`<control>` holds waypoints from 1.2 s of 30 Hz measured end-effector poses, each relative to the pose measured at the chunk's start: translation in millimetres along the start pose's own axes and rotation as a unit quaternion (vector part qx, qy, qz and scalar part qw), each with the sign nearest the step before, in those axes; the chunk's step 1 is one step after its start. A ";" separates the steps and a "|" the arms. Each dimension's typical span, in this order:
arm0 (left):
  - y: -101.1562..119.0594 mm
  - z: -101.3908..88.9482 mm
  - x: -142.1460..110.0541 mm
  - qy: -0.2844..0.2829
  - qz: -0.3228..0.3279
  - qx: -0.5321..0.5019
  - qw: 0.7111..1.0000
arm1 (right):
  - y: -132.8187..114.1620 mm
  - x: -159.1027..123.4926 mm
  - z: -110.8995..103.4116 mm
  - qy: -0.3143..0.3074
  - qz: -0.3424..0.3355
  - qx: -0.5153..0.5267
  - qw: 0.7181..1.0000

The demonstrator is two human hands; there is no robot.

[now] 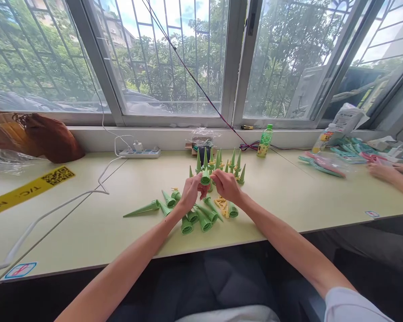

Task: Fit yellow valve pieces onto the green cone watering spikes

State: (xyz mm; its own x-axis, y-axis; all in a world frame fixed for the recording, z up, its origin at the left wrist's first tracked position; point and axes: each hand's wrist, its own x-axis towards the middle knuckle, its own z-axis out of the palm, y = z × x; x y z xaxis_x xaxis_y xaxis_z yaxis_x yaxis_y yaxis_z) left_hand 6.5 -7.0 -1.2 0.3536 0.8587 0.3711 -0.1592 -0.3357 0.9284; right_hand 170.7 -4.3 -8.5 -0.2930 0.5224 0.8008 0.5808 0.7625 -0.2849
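Observation:
A green plastic watering spike [205,180] is gripped in my left hand [190,193], its round threaded mouth facing me. My right hand [226,184] is closed in a pinch right beside that mouth; whatever its fingertips hold is too small to make out. Under and left of my hands lie several loose green spikes [205,222], mouths mostly toward me. A small pile of yellow valve pieces [221,205] lies below my right hand. Behind my hands, several spikes [233,160] stand points up, with yellow pieces on their sides.
A power strip [140,153] with a white cable sits by the window ledge. Behind the standing spikes is a small box [203,150] with plastic wrap. A green-capped bottle [264,141] stands right of it. At far right, another person's hands [386,172] work among bagged items [325,164].

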 end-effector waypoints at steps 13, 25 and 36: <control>0.0 -1.6 -1.7 -0.013 0.020 0.043 0.999 | -0.1 -0.1 1.7 0.025 0.028 0.030 0.999; -7.7 -5.4 0.2 -0.050 0.072 0.156 0.984 | 3.8 3.1 1.8 0.032 0.093 0.046 0.994; -12.5 -5.9 2.1 -0.054 0.134 0.204 0.968 | 5.6 3.2 -0.5 0.027 0.130 0.058 0.989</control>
State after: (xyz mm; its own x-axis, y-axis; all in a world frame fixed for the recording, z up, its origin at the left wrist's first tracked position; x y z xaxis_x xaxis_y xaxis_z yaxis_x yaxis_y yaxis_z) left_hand 3.8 1.3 -12.1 0.4478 0.6819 0.5784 0.1113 -0.6843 0.7206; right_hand 173.5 1.5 -7.3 -0.1031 0.6878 0.7185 0.5388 0.6458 -0.5410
